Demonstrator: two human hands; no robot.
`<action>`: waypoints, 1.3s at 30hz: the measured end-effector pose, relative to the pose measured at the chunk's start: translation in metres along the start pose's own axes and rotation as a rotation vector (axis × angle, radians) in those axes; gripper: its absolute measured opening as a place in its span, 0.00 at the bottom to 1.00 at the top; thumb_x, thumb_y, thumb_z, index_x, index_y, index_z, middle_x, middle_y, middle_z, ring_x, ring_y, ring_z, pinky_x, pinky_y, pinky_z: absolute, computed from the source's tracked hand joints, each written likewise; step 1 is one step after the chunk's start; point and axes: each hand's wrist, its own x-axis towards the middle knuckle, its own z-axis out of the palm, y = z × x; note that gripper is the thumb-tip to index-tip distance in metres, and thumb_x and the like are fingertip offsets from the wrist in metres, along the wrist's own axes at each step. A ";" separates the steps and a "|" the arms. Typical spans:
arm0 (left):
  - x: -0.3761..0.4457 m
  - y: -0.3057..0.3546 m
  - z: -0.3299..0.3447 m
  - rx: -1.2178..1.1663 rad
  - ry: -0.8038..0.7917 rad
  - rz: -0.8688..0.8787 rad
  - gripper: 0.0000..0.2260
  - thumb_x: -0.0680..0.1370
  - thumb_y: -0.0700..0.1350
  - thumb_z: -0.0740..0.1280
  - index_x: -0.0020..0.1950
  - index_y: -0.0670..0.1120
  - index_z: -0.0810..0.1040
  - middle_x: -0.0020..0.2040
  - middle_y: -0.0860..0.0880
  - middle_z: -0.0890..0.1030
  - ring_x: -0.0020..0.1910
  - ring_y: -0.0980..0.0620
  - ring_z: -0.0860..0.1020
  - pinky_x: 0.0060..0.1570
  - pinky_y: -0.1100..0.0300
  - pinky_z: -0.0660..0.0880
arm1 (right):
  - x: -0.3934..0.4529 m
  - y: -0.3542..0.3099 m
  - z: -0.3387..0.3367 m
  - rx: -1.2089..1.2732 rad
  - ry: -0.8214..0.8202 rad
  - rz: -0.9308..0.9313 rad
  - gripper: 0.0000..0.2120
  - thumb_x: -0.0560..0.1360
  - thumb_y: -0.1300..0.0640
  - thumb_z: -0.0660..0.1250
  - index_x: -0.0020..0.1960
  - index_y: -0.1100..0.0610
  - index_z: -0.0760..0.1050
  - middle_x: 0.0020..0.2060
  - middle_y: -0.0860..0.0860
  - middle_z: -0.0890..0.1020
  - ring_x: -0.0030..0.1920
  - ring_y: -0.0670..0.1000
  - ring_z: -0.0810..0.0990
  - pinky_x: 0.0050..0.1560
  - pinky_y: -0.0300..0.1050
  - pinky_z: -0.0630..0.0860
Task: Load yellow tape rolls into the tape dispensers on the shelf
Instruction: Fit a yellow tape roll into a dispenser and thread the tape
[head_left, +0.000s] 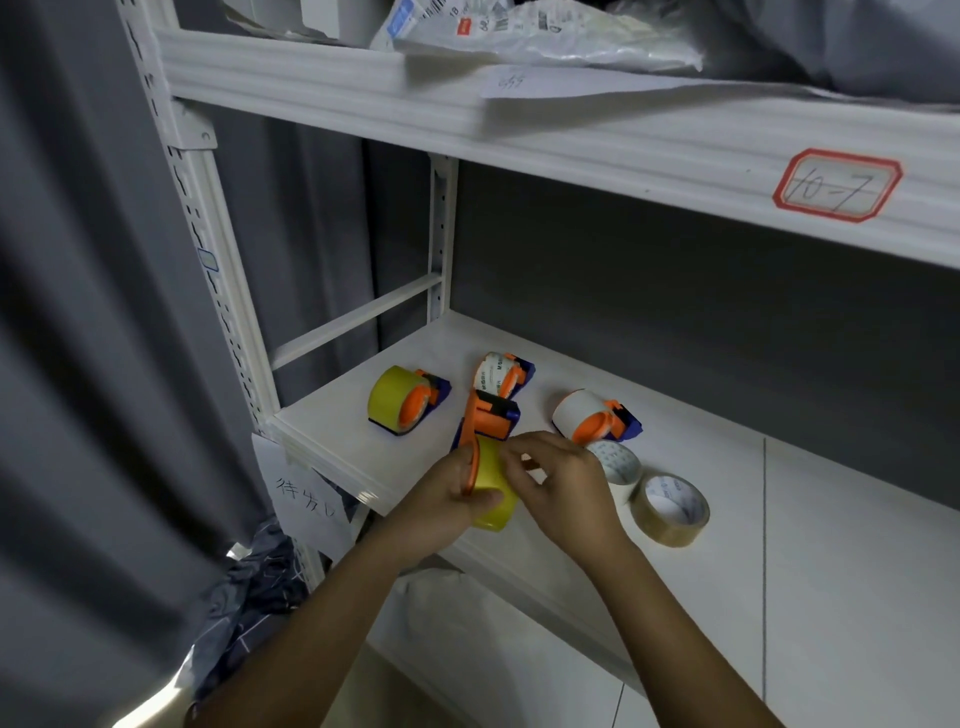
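Observation:
An orange and blue tape dispenser (488, 418) with a yellow tape roll (492, 486) on it sits at the front of the white shelf (727, 467). My left hand (447, 493) grips the roll and the dispenser's orange side from the left. My right hand (558, 480) pinches at the top of the yellow roll with its fingertips. Farther back on the left lies another dispenser (408, 400) loaded with yellow tape. Two more dispensers hold white rolls, one at the back (503, 375) and one to the right (595, 417).
A loose white roll (618, 467) and a clear brownish roll (672, 509) lie on the shelf right of my hands. A shelf above carries paper and plastic packets (519, 31). A grey curtain (93, 312) hangs to the left; a handwritten label (304, 499) hangs below the shelf edge.

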 end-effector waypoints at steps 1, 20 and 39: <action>0.000 -0.004 0.000 -0.027 -0.004 0.005 0.17 0.77 0.36 0.64 0.59 0.57 0.71 0.58 0.52 0.79 0.59 0.54 0.76 0.60 0.57 0.73 | -0.001 0.002 0.000 0.040 -0.030 0.012 0.05 0.73 0.64 0.69 0.47 0.61 0.82 0.44 0.53 0.84 0.43 0.51 0.82 0.43 0.48 0.80; 0.024 -0.056 0.013 -0.155 -0.050 -0.187 0.16 0.77 0.34 0.64 0.58 0.52 0.75 0.54 0.53 0.80 0.54 0.59 0.77 0.51 0.67 0.74 | 0.000 0.028 0.035 -0.293 -0.533 0.146 0.12 0.79 0.58 0.57 0.51 0.62 0.78 0.50 0.56 0.79 0.48 0.55 0.77 0.47 0.44 0.69; 0.025 -0.054 0.013 -0.105 -0.050 -0.225 0.16 0.78 0.38 0.64 0.50 0.62 0.74 0.48 0.64 0.78 0.48 0.67 0.76 0.43 0.71 0.71 | -0.001 0.036 0.033 -0.121 -0.533 0.209 0.10 0.77 0.57 0.62 0.47 0.60 0.81 0.44 0.56 0.82 0.44 0.53 0.79 0.45 0.50 0.73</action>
